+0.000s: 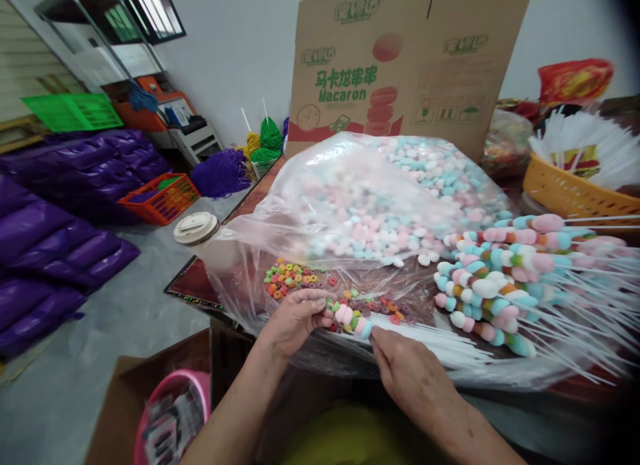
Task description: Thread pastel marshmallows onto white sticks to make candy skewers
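"from my remote seat, where is the skewer?"

"i see the skewer (353,320) low in the middle of the view, between two bare hands at the near edge of the table (200,278). it carries pink, blue and yellow-green pieces. loose cereal rings (290,277) lie just behind it; bare white sticks (435,342) lie behind the right hand (407,365)."

"and the fingers?"

"the left hand (296,320) has thumb and fingertips nearly together on the skewer's left end, at a green piece; i cannot tell whether that piece is fully threaded. the right hand pinches closed at the blue end, apparently on the stick, which i cannot see there."

"how would i do this well?"

"i'd brace the stick with the right pinch, line each hole up with the tip and push lightly: the rings look brittle, the marshmallows (370,232) soft. i'd also guide from the sides, clear of the tip."
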A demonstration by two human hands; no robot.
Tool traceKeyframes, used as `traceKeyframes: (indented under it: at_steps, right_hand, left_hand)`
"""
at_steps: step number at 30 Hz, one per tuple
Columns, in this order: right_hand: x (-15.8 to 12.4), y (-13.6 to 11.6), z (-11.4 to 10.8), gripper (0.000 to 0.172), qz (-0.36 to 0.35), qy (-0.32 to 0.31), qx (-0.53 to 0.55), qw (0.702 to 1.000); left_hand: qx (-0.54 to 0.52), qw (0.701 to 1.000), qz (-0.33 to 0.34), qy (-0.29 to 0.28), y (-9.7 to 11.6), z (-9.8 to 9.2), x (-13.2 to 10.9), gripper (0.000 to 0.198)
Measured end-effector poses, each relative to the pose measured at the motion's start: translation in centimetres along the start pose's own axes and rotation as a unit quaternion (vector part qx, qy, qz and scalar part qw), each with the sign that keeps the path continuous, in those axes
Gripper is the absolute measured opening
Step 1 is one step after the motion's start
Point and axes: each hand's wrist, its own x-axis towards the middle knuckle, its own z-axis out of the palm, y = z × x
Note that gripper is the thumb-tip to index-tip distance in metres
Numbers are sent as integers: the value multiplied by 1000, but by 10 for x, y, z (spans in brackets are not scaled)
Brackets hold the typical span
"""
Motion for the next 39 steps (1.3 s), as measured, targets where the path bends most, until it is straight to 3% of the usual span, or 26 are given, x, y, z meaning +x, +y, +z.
traceKeyframes:
  at_steps: [5, 10, 13, 16, 17, 19, 21, 25, 27, 29, 31, 33, 35, 37, 39]
  right_hand:
    - [-5, 4, 6, 22, -14, 17, 24, 999]
    - [5, 20, 18, 27, -59, 104, 116, 986]
    - [23, 41, 9, 28, -54, 176, 181, 966]
    - [53, 65, -10, 25, 26, 230, 153, 961]
    - [66, 72, -15, 25, 47, 240, 135, 960]
    - [92, 83, -21, 22, 56, 254, 110, 959]
    - [113, 90, -22, 19, 46, 255, 103, 960]
    - [119, 90, -18, 18, 34, 251, 118, 960]
    - [105, 84, -19, 17, 36, 256, 131, 957]
    - [86, 74, -23, 18, 30, 246, 219, 944]
    - [68, 61, -27, 22, 21, 197, 406, 892]
    - [55, 46, -29, 26, 20, 123, 601, 789]
    - [47, 33, -29, 27, 29, 66, 712, 699]
    - [43, 21, -29, 30, 40, 39, 763, 644]
    - [40, 12, -29, 33, 54, 30, 785, 616]
  left_hand:
    - [25, 1000, -3, 3, -7, 4, 6, 26]
    - [115, 993, -1, 5, -9, 17, 19, 38]
    - [247, 968, 48, 6, 18, 31, 33, 41]
    - [360, 924, 127, -4, 65, 45, 58, 37]
    - [383, 912, 148, 14, 81, 48, 69, 38]
    - [370, 903, 188, 109, 105, 51, 88, 38]
    - [335, 908, 193, 161, 115, 51, 97, 26]
    - [267, 941, 158, 135, 90, 48, 74, 16]
    - [96, 989, 93, 67, 66, 46, 48, 12]
    - [8, 999, 32, 20, 44, 44, 26, 15]
    - [-23, 1000, 1, -5, 28, 40, 11, 18]
    - [-37, 999, -6, -20, 17, 37, 4, 23]
    - [-57, 998, -2, -31, 10, 35, 0, 28]
    - [-78, 996, 4, -36, 6, 35, -4, 30]
    - [-99, 995, 15, -27, 5, 38, -10, 29]
